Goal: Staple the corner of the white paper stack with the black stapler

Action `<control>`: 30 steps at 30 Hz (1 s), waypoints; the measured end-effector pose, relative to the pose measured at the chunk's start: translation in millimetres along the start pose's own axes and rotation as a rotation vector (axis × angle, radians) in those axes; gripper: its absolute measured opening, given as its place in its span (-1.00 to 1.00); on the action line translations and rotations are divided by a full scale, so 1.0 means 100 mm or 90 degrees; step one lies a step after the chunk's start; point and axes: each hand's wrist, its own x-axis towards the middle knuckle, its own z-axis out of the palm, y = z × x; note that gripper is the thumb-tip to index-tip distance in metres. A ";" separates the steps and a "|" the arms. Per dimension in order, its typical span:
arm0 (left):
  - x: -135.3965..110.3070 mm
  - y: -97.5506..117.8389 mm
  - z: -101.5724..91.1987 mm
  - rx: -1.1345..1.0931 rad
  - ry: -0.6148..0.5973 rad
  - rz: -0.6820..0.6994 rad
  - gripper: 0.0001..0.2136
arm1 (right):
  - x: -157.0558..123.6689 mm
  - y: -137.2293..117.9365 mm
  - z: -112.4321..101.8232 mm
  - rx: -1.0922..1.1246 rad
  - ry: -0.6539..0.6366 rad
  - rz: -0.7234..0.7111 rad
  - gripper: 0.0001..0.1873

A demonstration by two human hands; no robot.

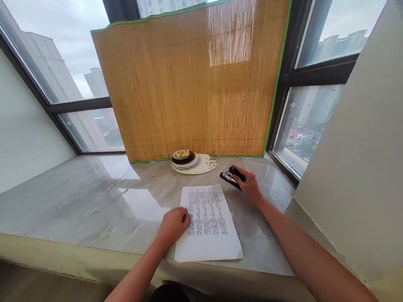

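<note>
A printed sheaf of white paper (210,225) lies on the marble sill (86,203) in front of me. My left hand (174,224) rests on its left edge, fingers curled onto the page. My right hand (250,186) is closed round a black stapler (231,176), which sits just beyond the paper's upper right corner, low over the sill. Whether the stapler touches the paper I cannot tell.
A stack of plates and a small bowl (191,161) stands at the back of the sill against a bamboo mat (195,81) propped on the window. A white wall (371,155) closes the right side. The sill's front edge runs below the paper.
</note>
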 end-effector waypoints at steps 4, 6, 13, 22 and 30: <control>0.02 -0.01 0.02 -0.013 0.009 -0.001 -0.75 | -0.04 0.06 -0.04 -0.049 -0.087 -0.120 -0.53; 0.02 -0.02 0.03 -0.031 0.018 0.000 -0.75 | -0.04 0.06 -0.08 -0.111 -0.133 -0.177 -0.53; 0.00 -0.07 0.00 -0.142 0.083 -0.021 -0.67 | 0.00 0.11 -0.13 -0.224 -0.200 -0.236 -0.56; 1.12 0.19 -0.25 -0.206 0.036 0.187 -0.84 | 0.01 0.05 -0.18 -0.258 -0.247 -0.221 -0.60; 1.61 0.15 0.34 -0.147 0.090 0.182 -0.75 | 0.04 0.06 -0.30 -0.290 -0.267 -0.207 -0.61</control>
